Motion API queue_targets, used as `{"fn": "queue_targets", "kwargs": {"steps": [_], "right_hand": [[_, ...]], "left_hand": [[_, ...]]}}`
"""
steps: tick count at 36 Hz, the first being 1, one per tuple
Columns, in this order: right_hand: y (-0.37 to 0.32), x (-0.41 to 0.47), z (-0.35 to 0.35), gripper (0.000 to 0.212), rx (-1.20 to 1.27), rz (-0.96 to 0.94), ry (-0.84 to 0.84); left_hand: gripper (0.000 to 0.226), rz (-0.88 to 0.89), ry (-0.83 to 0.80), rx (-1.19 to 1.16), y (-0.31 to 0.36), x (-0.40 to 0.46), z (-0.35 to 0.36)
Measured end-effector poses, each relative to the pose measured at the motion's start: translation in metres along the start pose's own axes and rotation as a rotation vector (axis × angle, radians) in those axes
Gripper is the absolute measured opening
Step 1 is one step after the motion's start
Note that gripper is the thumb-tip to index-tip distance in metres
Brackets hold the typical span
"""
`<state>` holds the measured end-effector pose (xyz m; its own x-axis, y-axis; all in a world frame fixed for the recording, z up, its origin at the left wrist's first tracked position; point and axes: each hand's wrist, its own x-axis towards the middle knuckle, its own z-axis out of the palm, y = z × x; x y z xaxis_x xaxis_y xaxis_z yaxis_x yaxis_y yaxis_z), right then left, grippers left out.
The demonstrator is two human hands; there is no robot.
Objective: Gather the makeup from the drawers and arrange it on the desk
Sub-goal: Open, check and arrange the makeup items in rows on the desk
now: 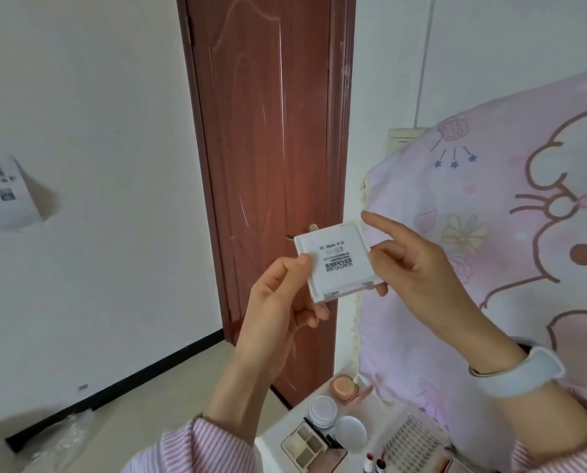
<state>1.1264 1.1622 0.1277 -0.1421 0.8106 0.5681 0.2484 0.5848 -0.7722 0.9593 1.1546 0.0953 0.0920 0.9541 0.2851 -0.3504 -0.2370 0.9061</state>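
brown door beside pink cartoon cloth.

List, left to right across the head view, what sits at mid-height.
Printed paper sheet on the wall → left hand → white square makeup compact → right hand → pink cartoon-print cloth.

The flat square white plastic compact case bears a printed label, upside down to the camera, reading "XIAOYUMI"; the smaller lines are illegible. Print on the white wall paper sheet is blurred.
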Motion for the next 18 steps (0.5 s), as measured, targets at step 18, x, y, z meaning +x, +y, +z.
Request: {"fn": "queue_targets", "kwargs": {"steps": [18], "right_hand": [[0.041,-0.034,-0.029,0.024,-0.352,-0.157,0.153]], "left_hand": [[0.042,-0.37,-0.058,-0.244,-0.047,0.018,0.035]]}}
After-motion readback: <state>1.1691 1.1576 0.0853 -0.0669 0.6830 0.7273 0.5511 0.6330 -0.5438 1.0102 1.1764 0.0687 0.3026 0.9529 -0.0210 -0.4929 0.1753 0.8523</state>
